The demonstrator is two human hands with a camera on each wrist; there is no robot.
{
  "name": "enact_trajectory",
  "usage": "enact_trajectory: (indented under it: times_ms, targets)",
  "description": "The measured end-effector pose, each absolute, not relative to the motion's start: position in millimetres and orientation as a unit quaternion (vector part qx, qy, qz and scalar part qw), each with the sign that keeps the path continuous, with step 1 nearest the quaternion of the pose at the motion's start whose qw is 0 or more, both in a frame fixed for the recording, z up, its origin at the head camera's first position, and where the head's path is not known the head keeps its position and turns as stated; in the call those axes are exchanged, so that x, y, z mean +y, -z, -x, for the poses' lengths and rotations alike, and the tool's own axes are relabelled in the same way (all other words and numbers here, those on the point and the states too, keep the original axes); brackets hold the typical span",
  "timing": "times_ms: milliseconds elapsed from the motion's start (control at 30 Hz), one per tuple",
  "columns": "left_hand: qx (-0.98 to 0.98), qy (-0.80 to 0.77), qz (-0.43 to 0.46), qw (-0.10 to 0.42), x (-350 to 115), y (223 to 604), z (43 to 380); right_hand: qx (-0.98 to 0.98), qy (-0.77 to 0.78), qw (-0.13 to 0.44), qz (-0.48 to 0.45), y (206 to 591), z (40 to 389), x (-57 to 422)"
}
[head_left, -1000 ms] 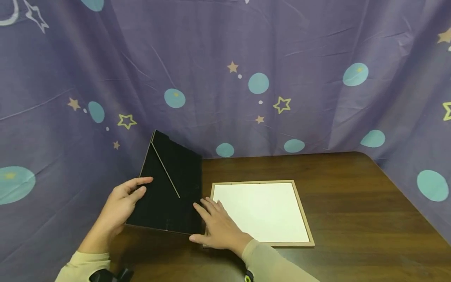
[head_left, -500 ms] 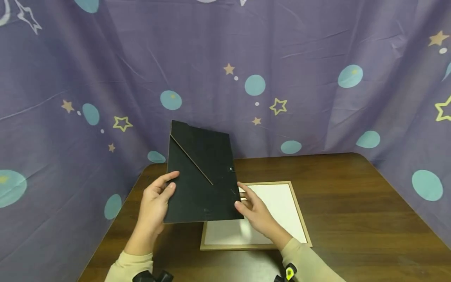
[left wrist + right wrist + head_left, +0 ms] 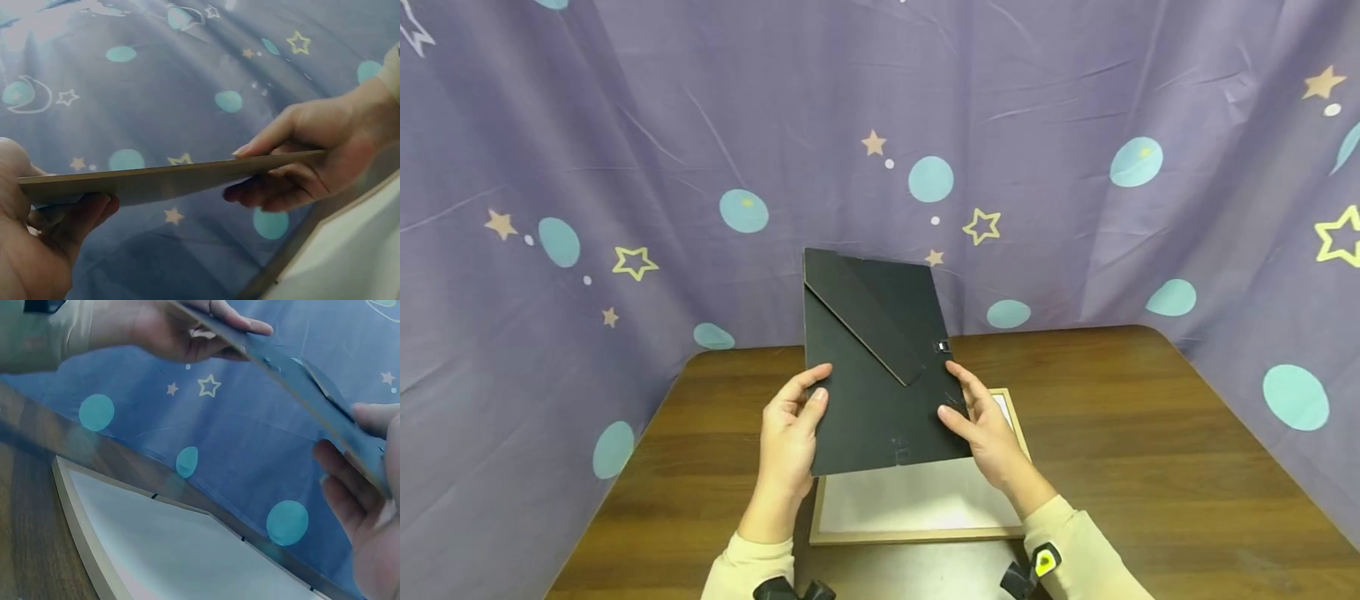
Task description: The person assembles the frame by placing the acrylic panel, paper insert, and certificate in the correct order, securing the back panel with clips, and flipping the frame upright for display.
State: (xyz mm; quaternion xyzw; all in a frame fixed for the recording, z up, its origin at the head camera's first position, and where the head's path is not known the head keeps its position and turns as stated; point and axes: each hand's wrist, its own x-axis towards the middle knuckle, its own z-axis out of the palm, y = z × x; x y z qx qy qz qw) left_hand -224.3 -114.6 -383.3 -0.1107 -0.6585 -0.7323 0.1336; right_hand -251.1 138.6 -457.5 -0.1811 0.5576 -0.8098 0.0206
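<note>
A black picture-frame backing board (image 3: 868,417) with a slanted easel leg (image 3: 868,321) is held up, tilted, between both hands. My left hand (image 3: 788,437) grips its left edge, thumb on the black face and other fingers behind. On the opposite edge my right hand (image 3: 992,433) pinches the board, just below a small metal clip (image 3: 942,346). Beneath it a pale wooden picture frame (image 3: 917,535) lies on the table, partly covered by the board in the head view. A white sheet (image 3: 917,500) fills the frame. Small dark tabs (image 3: 243,539) show along its inner edge in the right wrist view.
The brown wooden table (image 3: 1127,450) spreads out around the frame. A purple curtain (image 3: 820,125) with stars and teal spots hangs behind the table and along both sides.
The board has moved right, over the frame, and turned more squarely to the head camera. My right hand has gone from open fingers near its edge to gripping that edge. My left hand keeps its grip.
</note>
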Motion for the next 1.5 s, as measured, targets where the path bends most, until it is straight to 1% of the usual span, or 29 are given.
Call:
enact_trajectory:
  times_ms: [133,300,367,567,867,1000,1233,1300,1500]
  targets:
    - [-0.690,0.701,0.113,0.140,-115,393,228,0.563,0.809,0.032,0.166,461,250,137]
    - [-0.690,0.705,0.119,0.113,-123,402,232,0.564,0.810,0.040,0.157,464,250,139]
    - [-0.692,0.702,0.127,0.110,-125,404,233,0.564,0.809,0.042,0.162,464,250,142]
    - [-0.703,0.688,0.133,0.121,-128,401,235,0.559,0.807,0.058,0.181,460,252,155]
    - [-0.664,0.723,0.144,0.127,-134,394,237,0.605,0.760,0.092,0.220,462,255,186]
    - [-0.653,0.731,0.156,0.118,-137,394,239,0.606,0.746,0.116,0.250,462,255,198]
    - [-0.671,0.719,0.130,0.127,-140,396,241,0.605,0.717,0.164,0.305,460,255,204]
    - [-0.678,0.714,0.125,0.123,-141,396,242,0.611,0.703,0.176,0.319,459,256,203]
    - [-0.682,0.712,0.123,0.114,-142,396,243,0.604,0.693,0.213,0.330,456,256,200]
